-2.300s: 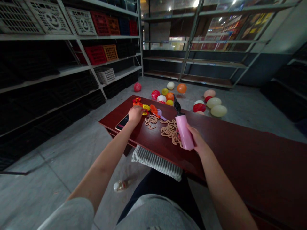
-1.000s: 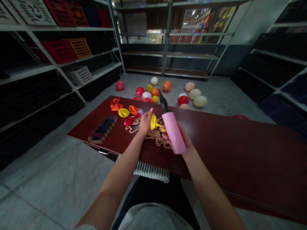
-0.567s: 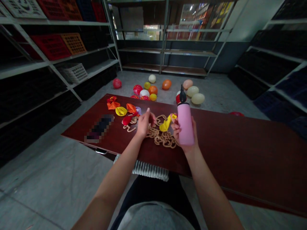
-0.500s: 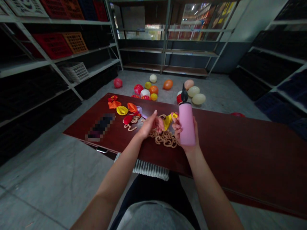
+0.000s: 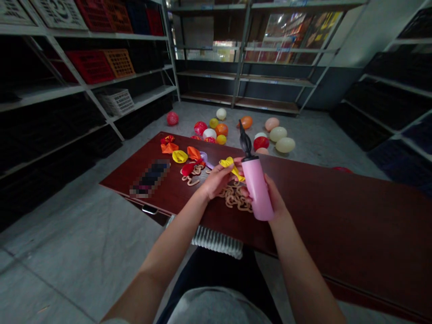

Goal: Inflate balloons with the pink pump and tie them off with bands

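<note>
While R hand (image 5: 275, 202) wraps fingers (image 5: 245, 193) round pink pump (image 5: 257, 193), L hand (image 5: 216, 182) pinches yellow balloon (image 5: 230, 165).

You're in a dim storeroom with a grey concrete floor (image 5: 67, 265) crossed by thin joint lines. To your left runs white steel shelving (image 5: 54, 90) carrying a red plastic crate (image 5: 90, 66), an orange crate (image 5: 119, 63) and a white basket (image 5: 117, 102), with black crates (image 5: 141, 121) packed along the bottom. Straight ahead stands a steel rack (image 5: 243, 76) with brown boards, and behind it glass panes (image 5: 290, 38) glow with bright, colourful light. A grey lower wall (image 5: 324, 85) meets a pale upper wall (image 5: 367, 27) on your right, beside more shelving (image 5: 367, 96) stacked with dark crates. A dark red wooden table (image 5: 337, 225) stretches across in front of you.
</note>
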A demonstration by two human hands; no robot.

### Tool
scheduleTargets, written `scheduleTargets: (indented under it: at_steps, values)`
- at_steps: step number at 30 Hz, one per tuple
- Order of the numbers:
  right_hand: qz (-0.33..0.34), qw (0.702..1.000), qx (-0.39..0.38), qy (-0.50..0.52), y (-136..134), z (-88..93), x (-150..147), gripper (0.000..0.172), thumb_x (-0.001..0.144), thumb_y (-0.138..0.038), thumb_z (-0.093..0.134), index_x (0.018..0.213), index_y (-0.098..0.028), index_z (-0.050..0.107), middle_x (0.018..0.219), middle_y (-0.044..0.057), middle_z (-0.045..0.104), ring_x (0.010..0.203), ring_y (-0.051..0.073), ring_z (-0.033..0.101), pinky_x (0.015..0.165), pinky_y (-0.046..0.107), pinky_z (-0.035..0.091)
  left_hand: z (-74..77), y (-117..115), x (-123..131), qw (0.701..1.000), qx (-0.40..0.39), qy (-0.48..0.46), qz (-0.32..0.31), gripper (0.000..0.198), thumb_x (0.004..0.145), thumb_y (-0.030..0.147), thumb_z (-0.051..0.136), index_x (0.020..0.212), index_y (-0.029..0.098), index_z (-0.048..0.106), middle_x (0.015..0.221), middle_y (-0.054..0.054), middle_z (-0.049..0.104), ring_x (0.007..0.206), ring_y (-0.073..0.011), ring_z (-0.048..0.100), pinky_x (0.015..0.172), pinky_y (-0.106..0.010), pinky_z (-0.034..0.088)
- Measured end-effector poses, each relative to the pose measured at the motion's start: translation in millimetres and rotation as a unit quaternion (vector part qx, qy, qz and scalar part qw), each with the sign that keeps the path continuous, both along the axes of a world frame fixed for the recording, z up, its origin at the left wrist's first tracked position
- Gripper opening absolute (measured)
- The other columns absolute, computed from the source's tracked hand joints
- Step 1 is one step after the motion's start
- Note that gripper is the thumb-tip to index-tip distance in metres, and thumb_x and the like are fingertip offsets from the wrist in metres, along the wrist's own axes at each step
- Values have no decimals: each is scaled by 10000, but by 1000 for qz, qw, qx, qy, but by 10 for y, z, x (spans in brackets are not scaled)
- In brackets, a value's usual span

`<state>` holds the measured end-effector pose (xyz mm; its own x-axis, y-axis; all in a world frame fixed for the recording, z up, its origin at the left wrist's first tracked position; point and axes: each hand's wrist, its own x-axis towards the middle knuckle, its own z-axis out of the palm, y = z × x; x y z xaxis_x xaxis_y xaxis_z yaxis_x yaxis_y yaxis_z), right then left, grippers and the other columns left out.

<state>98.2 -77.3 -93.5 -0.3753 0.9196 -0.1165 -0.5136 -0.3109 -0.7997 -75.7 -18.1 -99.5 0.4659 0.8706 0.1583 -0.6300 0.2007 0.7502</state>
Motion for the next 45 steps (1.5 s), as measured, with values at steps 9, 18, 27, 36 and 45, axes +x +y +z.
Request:
scheduleTargets:
  at_steps: [9, 18, 27, 36, 45]
  values:
    - [32, 995, -63, -68, -47, 7, -71, 499, 948, -533, 502, 1261, -168, 635, 980, 103, 763, 660, 139, 674, 569, 231, 572, 35, 120, -233, 968, -124, -172, 134, 383, 1034, 240, 431, 1391, 318, 546, 1029, -48, 730, 805, -130, 686, 771, -275, 559]
    - [160, 965, 17, -210, -136, 102, -59, 627, 915, -624, 515, 1136, -66, 694, 613, 90, 698, 516, 160, 640, 472, 233, 505, 67, 229, -290, 916, -41, -168, 363, 844, 875, -72, 510, 1513, 445, 317, 1393, -32, 604, 1098, -137, 684, 922, -258, 527]
    - [157, 961, -3, -228, -145, 97, -58, 530, 927, -552, 546, 1176, -100, 664, 928, 140, 772, 554, 151, 676, 500, 252, 550, 98, 233, -450, 905, -54, -218, 362, 734, 993, 2, 413, 1532, 443, 182, 1500, -43, 528, 1185, -147, 655, 961, -283, 539]
    - [151, 962, -25, -225, -154, 117, -89, 518, 907, -545, 586, 1153, -94, 651, 786, 110, 762, 542, 162, 679, 472, 240, 537, 125, 174, -353, 923, -29, -170, 344, 786, 956, -21, 477, 1544, 433, 221, 1525, -46, 496, 1267, -179, 603, 1065, -330, 495]
    - [144, 964, -8, -221, -128, 80, -65, 507, 902, -566, 578, 1081, -101, 668, 1014, 161, 754, 557, 158, 681, 497, 266, 550, 150, 81, -232, 945, -41, -152, 286, 775, 947, 21, 557, 1534, 439, 273, 1566, -38, 436, 1370, -223, 505, 1093, -391, 463]
